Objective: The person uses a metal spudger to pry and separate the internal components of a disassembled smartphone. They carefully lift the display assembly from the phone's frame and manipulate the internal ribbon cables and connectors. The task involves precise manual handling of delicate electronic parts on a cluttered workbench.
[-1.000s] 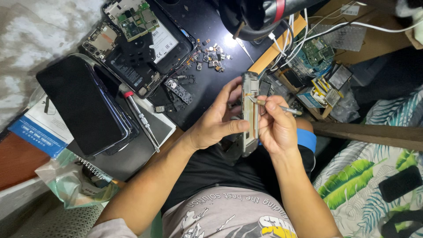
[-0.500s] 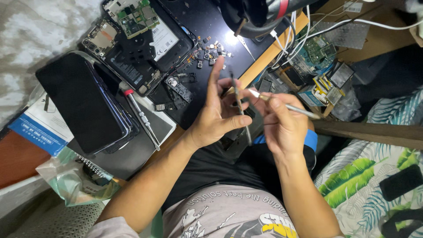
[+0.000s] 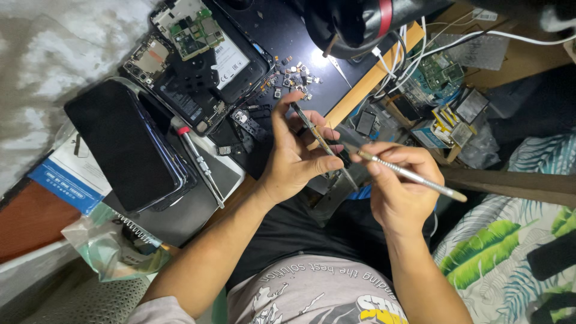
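I have tipped the thin phone frame (image 3: 321,144) up since a second ago. Before, it lay flat between my hands and showed its wide face. Now I see it edge on, a slim dark strip in the middle of the frame. My left hand (image 3: 294,159) grips it with the thumb and fingers, and the first finger sticks up. My right hand (image 3: 396,186) is closed around a thin metal tool (image 3: 408,175). Its tip has come off the part and now points at the lower end of the strip, very near it. I think I am looking at the side of the frame to find a spot to poke next.

On the dark worktop (image 3: 282,36) at the upper left lies an open phone (image 3: 207,66) with its green board showing. A black phone (image 3: 123,144) lies face down at the left, and a screwdriver (image 3: 201,168) with a red ring lies just beside it. Tiny loose parts (image 3: 291,75) sit near my raised finger, so I could knock them. White cables (image 3: 408,54) hang at the upper right.
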